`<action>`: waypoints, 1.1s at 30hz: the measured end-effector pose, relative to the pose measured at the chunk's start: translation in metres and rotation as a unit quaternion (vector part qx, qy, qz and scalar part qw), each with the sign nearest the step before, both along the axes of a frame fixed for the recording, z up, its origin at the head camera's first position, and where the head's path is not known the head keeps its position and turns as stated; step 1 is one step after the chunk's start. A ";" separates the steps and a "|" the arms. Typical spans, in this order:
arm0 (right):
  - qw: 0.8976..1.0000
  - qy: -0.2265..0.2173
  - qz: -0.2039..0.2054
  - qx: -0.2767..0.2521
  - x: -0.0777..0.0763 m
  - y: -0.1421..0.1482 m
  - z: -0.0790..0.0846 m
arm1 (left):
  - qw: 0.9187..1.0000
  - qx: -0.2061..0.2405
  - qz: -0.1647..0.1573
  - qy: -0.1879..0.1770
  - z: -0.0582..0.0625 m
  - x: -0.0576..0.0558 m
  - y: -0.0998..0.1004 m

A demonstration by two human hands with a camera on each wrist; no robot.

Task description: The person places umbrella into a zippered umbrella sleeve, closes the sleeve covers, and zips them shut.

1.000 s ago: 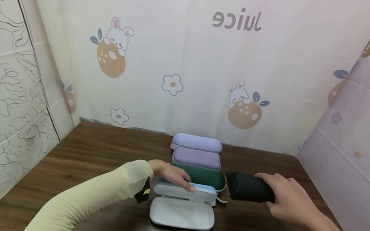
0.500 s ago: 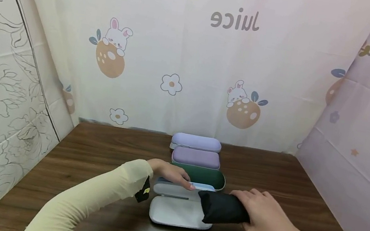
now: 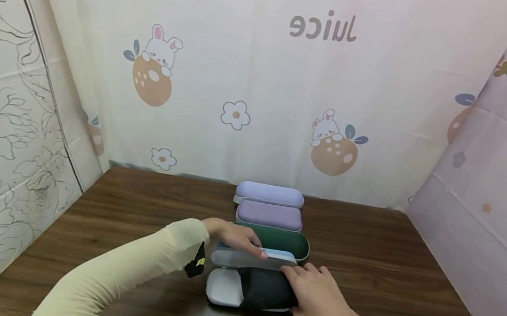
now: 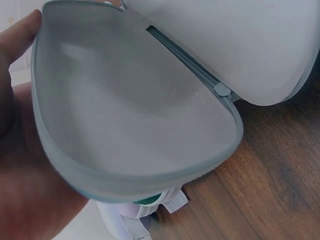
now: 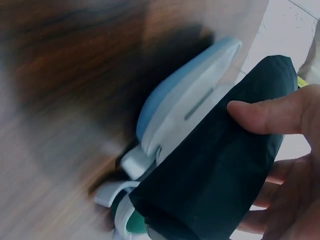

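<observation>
An open zippered case (image 3: 223,287), pale blue outside and whitish inside, stands in front of me with its lid (image 3: 228,258) raised. My left hand (image 3: 236,235) holds this lid from behind, thumb at its rim; the left wrist view shows the bare inside of the lid (image 4: 135,100). My right hand (image 3: 320,302) grips a black fabric bundle (image 3: 265,290) by its right end. The bundle lies over the right part of the case's base. In the right wrist view, thumb and fingers clasp the black bundle (image 5: 215,155) from two sides.
Behind the open case stand a dark green case (image 3: 287,242), a purple case (image 3: 269,215) and a lavender case (image 3: 270,194) in a row. They sit on a brown wooden table (image 3: 139,198). Printed curtains (image 3: 276,74) enclose the back and sides.
My right hand has carried the black bundle leftward and down, from the table's right side to over the case's base. The left hand has stayed at the lid.
</observation>
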State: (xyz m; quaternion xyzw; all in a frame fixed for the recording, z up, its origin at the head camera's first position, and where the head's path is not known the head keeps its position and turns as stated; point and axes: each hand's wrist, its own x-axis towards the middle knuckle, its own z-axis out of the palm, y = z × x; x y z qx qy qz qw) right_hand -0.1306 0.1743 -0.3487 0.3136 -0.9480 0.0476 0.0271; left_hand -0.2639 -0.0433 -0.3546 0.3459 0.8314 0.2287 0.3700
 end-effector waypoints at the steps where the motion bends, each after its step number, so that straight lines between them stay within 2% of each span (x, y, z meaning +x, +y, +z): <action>1: 1.000 0.000 -0.002 0.003 0.000 -0.004 -0.002 | 1.000 0.003 -0.002 0.002 0.000 0.000 0.000; 5: 1.000 0.014 -0.005 0.021 -0.001 -0.019 -0.008 | 1.000 0.022 -0.008 0.010 0.000 0.001 0.000; 11: 0.994 0.098 0.017 0.041 -0.005 -0.037 -0.020 | 0.999 0.045 -0.019 0.025 0.000 0.000 0.001; 14: 0.991 0.125 0.021 0.046 -0.007 -0.043 -0.027 | 0.998 0.050 -0.025 0.029 0.001 0.001 0.002; 21: 0.990 0.121 0.013 0.068 -0.012 -0.053 -0.038 | 0.998 0.047 -0.023 0.028 0.003 0.001 0.003; 33: 0.992 0.109 0.008 0.069 -0.017 -0.059 -0.047 | 0.998 0.050 -0.022 0.030 0.005 0.001 0.003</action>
